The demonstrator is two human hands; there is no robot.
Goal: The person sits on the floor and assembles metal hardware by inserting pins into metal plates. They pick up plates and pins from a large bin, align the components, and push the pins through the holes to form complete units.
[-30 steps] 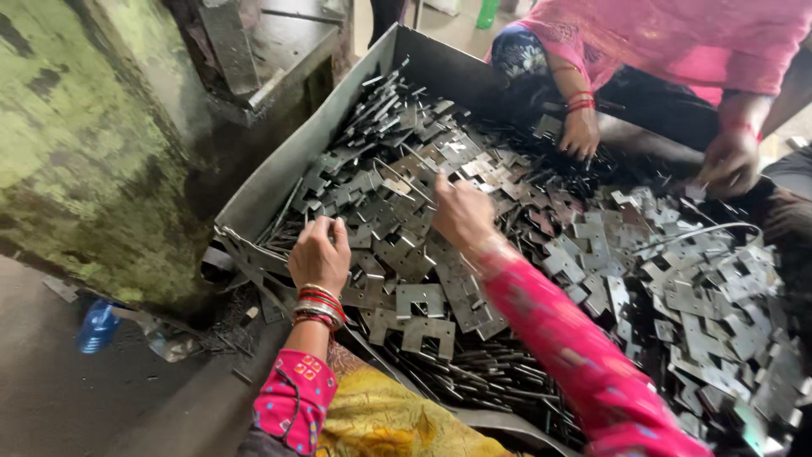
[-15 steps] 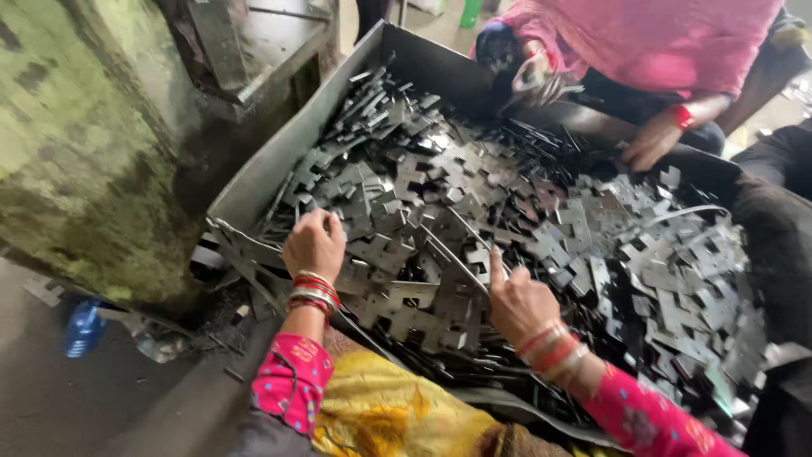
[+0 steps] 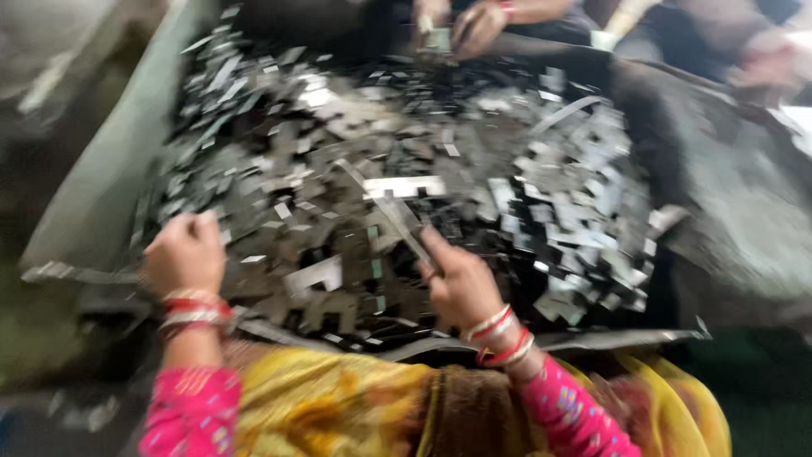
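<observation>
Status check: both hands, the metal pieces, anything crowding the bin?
Left hand resting on stamped metal pieces, grip unclear. Right hand pinching a long metal strip. Another person's hands working at the bin's far end; frame blurred.

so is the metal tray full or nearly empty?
Full: the metal tray is heaped wall to wall with flat stamped metal pieces.

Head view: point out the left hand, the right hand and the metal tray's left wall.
left hand (image 3: 184, 252), head view, back of hand.
right hand (image 3: 459, 283), head view, back of hand.
metal tray (image 3: 110, 182), head view, left wall.
</observation>
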